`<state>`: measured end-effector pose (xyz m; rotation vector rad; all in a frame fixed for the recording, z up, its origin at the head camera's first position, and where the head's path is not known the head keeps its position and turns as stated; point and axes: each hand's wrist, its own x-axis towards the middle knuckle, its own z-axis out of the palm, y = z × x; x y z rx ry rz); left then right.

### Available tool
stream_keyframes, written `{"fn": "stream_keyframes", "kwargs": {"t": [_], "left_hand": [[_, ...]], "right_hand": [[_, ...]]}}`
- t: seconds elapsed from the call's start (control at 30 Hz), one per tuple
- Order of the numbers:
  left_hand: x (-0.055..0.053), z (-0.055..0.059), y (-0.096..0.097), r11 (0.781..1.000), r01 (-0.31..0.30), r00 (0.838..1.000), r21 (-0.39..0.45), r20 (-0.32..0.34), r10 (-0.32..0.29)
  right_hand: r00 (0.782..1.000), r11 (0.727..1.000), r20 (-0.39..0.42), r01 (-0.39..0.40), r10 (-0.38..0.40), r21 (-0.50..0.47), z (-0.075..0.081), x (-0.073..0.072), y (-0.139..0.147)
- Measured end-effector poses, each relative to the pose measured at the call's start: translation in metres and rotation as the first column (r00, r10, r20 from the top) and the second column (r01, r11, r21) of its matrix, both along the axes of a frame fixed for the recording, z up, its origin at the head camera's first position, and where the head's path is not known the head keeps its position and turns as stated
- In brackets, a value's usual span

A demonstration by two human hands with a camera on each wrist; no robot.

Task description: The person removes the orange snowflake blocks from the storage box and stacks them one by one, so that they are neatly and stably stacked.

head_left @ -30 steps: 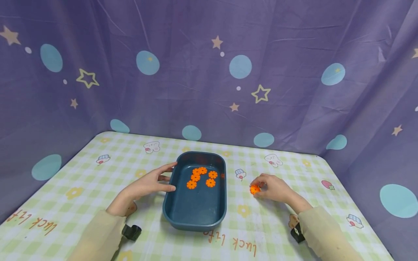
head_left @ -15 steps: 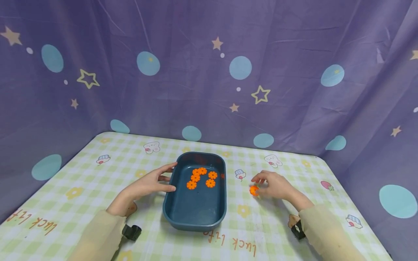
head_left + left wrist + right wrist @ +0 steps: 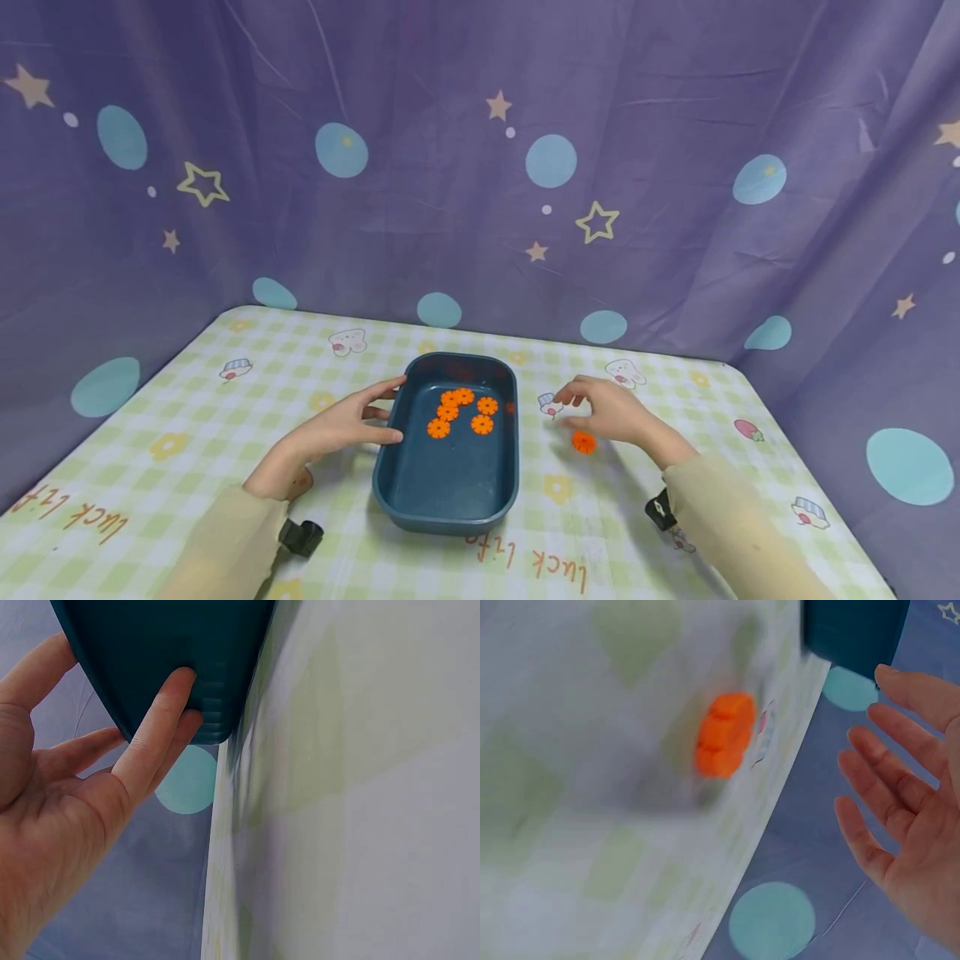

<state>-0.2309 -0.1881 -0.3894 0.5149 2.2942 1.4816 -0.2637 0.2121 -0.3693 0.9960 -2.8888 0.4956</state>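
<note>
A dark blue rectangular tray [image 3: 450, 492] stands at the middle of the table, with several orange flower-shaped pieces [image 3: 447, 412] lying toward its far end. My left hand [image 3: 341, 425] is at its left side; in the left wrist view the extended fingertips [image 3: 180, 679] touch the tray's outer wall. To the right of the tray, one more orange flower-shaped piece [image 3: 583, 442] lies flat on the cloth. Just above and beyond it hovers my right hand [image 3: 611, 408], fingers spread and holding nothing. The right wrist view shows this thick, scalloped piece [image 3: 726, 735] apart from the fingers.
A green-and-white checked cloth [image 3: 187, 517] with printed cartoons covers the table. Behind it hangs a purple curtain [image 3: 450, 208] with stars and blue ovals. Both wrists wear a black device [image 3: 302, 537] under light sleeves.
My right hand's fingers have come off the orange piece, and the hand has risen and shifted left toward the tray. The piece stays on the cloth. The left hand keeps its place.
</note>
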Motion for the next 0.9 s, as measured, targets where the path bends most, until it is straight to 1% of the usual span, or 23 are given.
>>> {"fn": "stream_keyframes", "kwargs": {"t": [0.2, 0.5, 0.67, 0.73, 0.9], "left_hand": [[0.000, -0.001, 0.000, 1.000, 0.000, 1.000, 0.007, 0.001, 0.000], [0.000, 0.000, 0.000, 1.000, -0.007, 1.000, -0.003, 0.009, 0.007], [0.000, 0.000, 0.000, 1.000, -0.005, 1.000, 0.001, 0.007, 0.005], [0.000, 0.000, 0.000, 1.000, -0.003, 1.000, 0.000, 0.004, 0.003], [0.001, 0.000, 0.000, 1.000, -0.002, 1.000, -0.004, -0.004, 0.002]], "right_hand": [[1.000, 1.000, -0.023, -0.019, 0.019, 0.001, 0.008, -0.004, -0.019], [0.995, 0.998, -0.082, -0.051, 0.048, -0.040, 0.015, -0.007, -0.044], [0.991, 0.996, -0.112, -0.080, 0.075, -0.041, 0.017, -0.009, -0.057], [0.990, 0.996, -0.114, -0.088, 0.084, -0.034, 0.017, -0.009, -0.063], [0.990, 0.993, -0.078, -0.119, 0.118, -0.009, 0.018, -0.008, -0.077]]}}
